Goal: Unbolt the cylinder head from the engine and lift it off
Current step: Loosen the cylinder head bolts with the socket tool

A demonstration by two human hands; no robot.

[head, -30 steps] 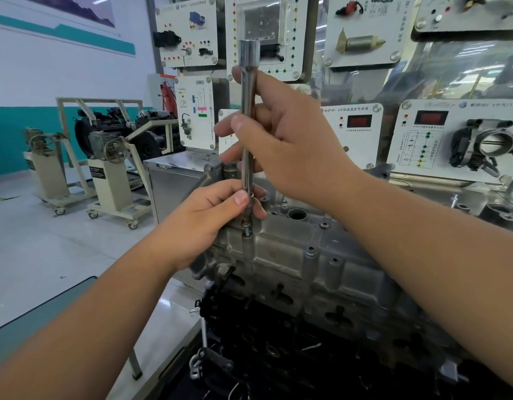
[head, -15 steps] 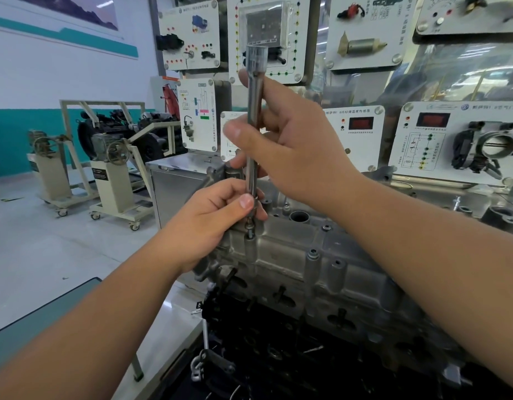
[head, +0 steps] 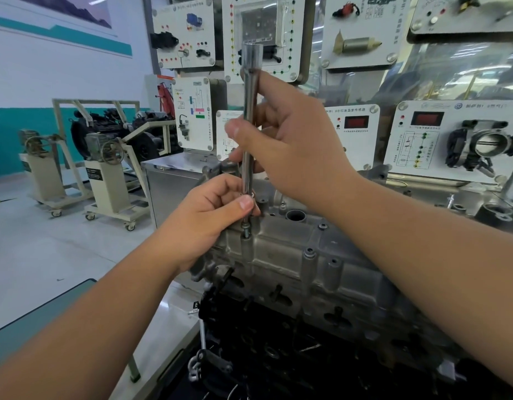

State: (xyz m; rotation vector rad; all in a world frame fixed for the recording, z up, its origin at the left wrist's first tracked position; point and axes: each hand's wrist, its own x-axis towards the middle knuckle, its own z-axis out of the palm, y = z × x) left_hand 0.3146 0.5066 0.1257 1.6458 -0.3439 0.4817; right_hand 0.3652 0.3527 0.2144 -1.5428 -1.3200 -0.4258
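Two engine stands [head: 105,168] far left on floor. Left hand [head: 209,217] pinches bottom of one long socket tool [head: 249,125] on one bolt [head: 245,230]. Right hand [head: 292,145] grips tool's middle. One cylinder head [head: 292,264] below, still on engine [head: 278,356].

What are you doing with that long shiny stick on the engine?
A person is undoing a bolt on the cylinder head. The right hand holds a long socket extension upright, and the left hand pinches its lower end to steady it over the bolt. The bolt sticks up a little from its hole. Other bolts along the head are still in place, so the head is not ready to lift.
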